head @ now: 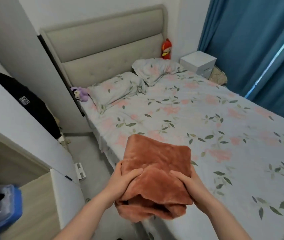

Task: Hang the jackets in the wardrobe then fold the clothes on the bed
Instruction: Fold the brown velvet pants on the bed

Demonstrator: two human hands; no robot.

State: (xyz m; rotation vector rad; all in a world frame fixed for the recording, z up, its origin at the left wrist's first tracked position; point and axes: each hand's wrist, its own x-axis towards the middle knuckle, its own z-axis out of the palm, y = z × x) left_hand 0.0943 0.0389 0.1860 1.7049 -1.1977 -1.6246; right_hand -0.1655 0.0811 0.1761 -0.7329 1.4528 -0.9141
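Note:
A folded rust-brown fleece garment (156, 163) is held over the near left edge of the bed (207, 118). My left hand (122, 182) grips its left side, thumb on top and fingers underneath. My right hand (188, 184) grips the right side the same way. The bundle's loose layers hang open toward me. A black jacket (27, 103) hangs in the open wardrobe (8, 118) on the left.
The bed has a floral sheet, two pillows (120, 89), a purple plush (79, 93) and a red doll (166, 49) by the headboard. A white box (198, 64) stands at the far right corner. Blue curtains (258, 49) hang on the right. A blue bag (4, 208) lies on a lower left shelf.

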